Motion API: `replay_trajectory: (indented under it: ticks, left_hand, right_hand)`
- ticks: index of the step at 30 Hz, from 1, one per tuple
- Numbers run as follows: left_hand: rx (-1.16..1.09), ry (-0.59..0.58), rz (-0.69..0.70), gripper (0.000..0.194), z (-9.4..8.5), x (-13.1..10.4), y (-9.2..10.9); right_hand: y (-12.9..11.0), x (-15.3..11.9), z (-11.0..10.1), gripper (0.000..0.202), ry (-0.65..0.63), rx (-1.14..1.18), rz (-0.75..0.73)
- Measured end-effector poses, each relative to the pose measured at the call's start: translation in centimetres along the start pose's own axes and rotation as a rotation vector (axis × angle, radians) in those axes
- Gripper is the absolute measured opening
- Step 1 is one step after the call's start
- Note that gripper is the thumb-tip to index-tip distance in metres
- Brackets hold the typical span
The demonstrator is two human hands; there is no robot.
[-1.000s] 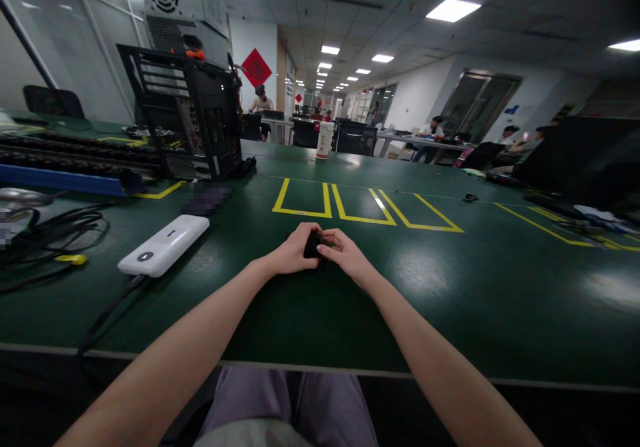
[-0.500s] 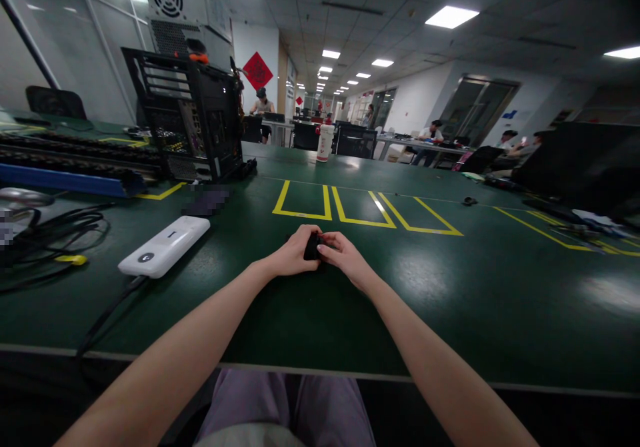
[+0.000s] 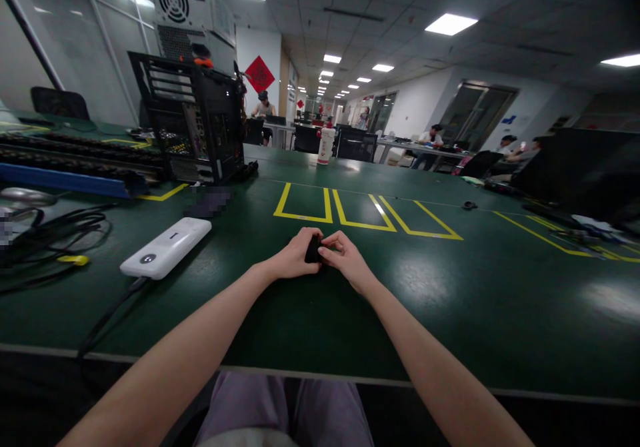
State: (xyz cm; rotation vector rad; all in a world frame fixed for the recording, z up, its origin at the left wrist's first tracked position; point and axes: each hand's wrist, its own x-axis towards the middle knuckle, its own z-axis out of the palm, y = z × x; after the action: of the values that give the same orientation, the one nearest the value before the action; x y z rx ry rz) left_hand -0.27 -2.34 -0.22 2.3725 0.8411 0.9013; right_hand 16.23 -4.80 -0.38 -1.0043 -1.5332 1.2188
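A small black object (image 3: 313, 250) rests between my hands, just above or on the green table (image 3: 310, 320); its kind I cannot make out. My left hand (image 3: 295, 255) wraps round it from the left, thumb on the near side and fingers on the far side. From the right, my right hand (image 3: 345, 257) meets its right edge with thumb and index finger pinched together. Whether a smaller part sits in that pinch is hidden. Yellow tape outlines (image 3: 303, 218) lie on the table just beyond my hands.
A white power bank (image 3: 167, 248) with a black cable lies to the left, near a dark phone-like slab (image 3: 209, 202). Behind stands an open black computer case (image 3: 200, 120). A white bottle (image 3: 326, 146) is at the far edge. A small dark ring (image 3: 469, 205) lies right. People sit farther back.
The whole view has shifted slightly. My hands stay round the black object in nearly the same pose, with only a slight shift of the right fingers.
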Motion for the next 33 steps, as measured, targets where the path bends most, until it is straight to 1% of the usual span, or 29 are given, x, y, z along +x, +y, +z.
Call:
replay_trajectory:
  ticks: [3, 7, 11, 14, 19, 26, 30, 33]
  left_hand:
    - [-0.01, 0.003, -0.007, 0.055, 0.0, 0.0, 0.0]
    - [-0.02, 0.004, -0.028, 0.055, 0.0, 0.0, 0.0]
    - [-0.008, -0.007, -0.025, 0.056, 0.0, -0.1, 0.0]
    - [0.004, -0.004, -0.01, 0.057, -0.1, -0.1, 0.0]
    - [-0.001, 0.013, 0.029, 0.055, 0.0, -0.1, 0.1]
    - [0.004, 0.015, 0.01, 0.054, 0.1, 0.1, 0.0]
    - [0.006, 0.005, -0.004, 0.054, 0.0, 0.0, 0.1]
    - [0.011, -0.015, 0.001, 0.055, -0.2, -0.1, 0.3]
  right_hand:
    - [0.4, 0.3, 0.0, 0.028, 0.021, -0.011, 0.017]
    - [0.6, 0.4, -0.1, 0.03, 0.004, -0.046, 0.028]
    - [0.0, 0.1, -0.1, 0.024, -0.022, -0.081, 0.002]
    - [-0.5, -0.2, -0.1, 0.027, -0.034, -0.09, -0.001]
    - [-0.4, 0.0, 0.1, 0.022, 0.01, -0.037, 0.001]
    - [0.5, 0.6, 0.1, 0.031, 0.041, -0.037, 0.03]
    - [0.1, 0.3, -0.1, 0.026, -0.014, -0.05, 0.011]
    - [-0.3, 0.0, -0.2, 0.028, -0.047, -0.06, -0.004]
